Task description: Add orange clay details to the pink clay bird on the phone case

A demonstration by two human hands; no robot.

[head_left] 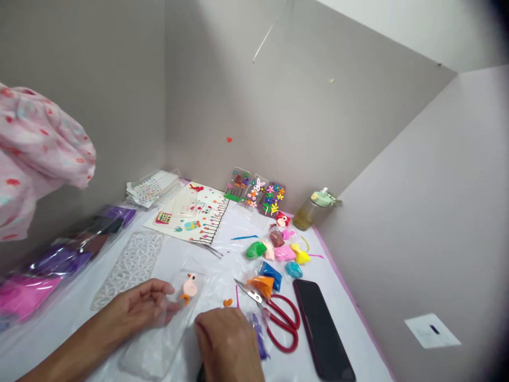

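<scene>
Clear phone case (156, 347), peach clay bird (190, 287) on top

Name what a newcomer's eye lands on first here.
The bright clay packets mid-table and the red scissors beside the right hand stand out first. Next, the left hand holds a clear phone case bearing a peach clay bird, near the front edge.
</scene>
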